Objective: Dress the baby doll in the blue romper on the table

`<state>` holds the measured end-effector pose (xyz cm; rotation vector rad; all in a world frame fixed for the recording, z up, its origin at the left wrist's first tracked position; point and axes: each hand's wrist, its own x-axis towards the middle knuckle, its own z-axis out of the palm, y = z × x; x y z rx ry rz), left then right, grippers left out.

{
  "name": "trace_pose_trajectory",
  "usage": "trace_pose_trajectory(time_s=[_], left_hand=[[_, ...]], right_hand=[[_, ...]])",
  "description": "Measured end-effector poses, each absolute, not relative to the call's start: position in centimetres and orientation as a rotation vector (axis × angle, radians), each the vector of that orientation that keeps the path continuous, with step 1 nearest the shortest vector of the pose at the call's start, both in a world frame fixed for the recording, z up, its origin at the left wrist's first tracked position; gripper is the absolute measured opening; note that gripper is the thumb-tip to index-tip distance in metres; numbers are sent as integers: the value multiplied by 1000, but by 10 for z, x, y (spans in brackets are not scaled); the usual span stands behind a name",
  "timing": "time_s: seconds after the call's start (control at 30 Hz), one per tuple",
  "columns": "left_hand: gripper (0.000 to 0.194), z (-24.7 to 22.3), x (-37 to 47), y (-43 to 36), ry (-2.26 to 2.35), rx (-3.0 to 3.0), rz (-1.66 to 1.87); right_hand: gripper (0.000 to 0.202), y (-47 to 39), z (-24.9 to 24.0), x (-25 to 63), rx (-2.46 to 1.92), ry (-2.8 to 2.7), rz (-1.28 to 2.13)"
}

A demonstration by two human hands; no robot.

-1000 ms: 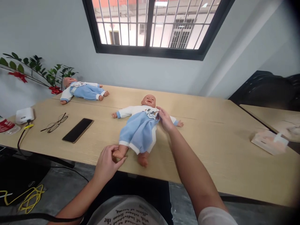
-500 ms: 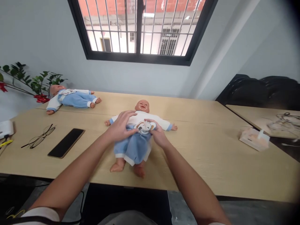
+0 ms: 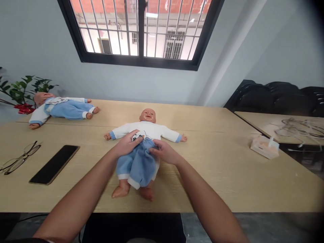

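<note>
A doll (image 3: 150, 128) in a white top and light-blue trousers (image 3: 138, 165) lies on its back in the middle of the worktop (image 3: 210, 168), head toward the window (image 3: 141, 61), arms spread and bare feet near the front edge. Both hands grip the bunched upper part of the trousers over its belly, the left hand (image 3: 128, 143) beside the printed face and the right hand (image 3: 165, 152) pinching the fabric at the other side. A second doll (image 3: 67, 109), a phone (image 3: 54, 164) and glasses (image 3: 21, 158) lie to the left, a tissue box (image 3: 264, 147) to the right.
</note>
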<state>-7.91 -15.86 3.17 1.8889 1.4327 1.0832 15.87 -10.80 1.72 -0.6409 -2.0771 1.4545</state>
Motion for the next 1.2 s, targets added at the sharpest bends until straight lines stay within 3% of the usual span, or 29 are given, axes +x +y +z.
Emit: trace_pose_trajectory(time_s=[0.13,0.3,0.47,0.57,0.67,0.83,0.9,0.97,1.2], left_hand=[[82,33,-77,-163,1294,2016,840],[52,37,-75,-161,1286,2000,916],[58,36,-74,-161,1326,1763,1140],[62,36,-73,-164,1185,1793,1042],[74,37,-74,-166,1118,1949,834],[46,37,-77,-163,1130,1931,846],[51,35,-80,-162,1156,1842,966],[57,33,-82,-162,1141,1745,999],[76,45,-79,-175,1012,1869,619]], right_hand=[[37,-104,9,151,-683,-1708,1392],[42,-113,9,146,-642,-1678,1580],[42,-123,25,151,-711,-2080,1500],[34,-119,23,151,-755,-1861,1538],[39,-117,17,149,-666,-1574,1723],[55,-128,22,151,-548,-1756,1893],[57,-129,28,154,-583,-1948,1861],[47,-126,31,158,-638,-2053,1869],[33,-106,18,163,-663,-1629,1911]])
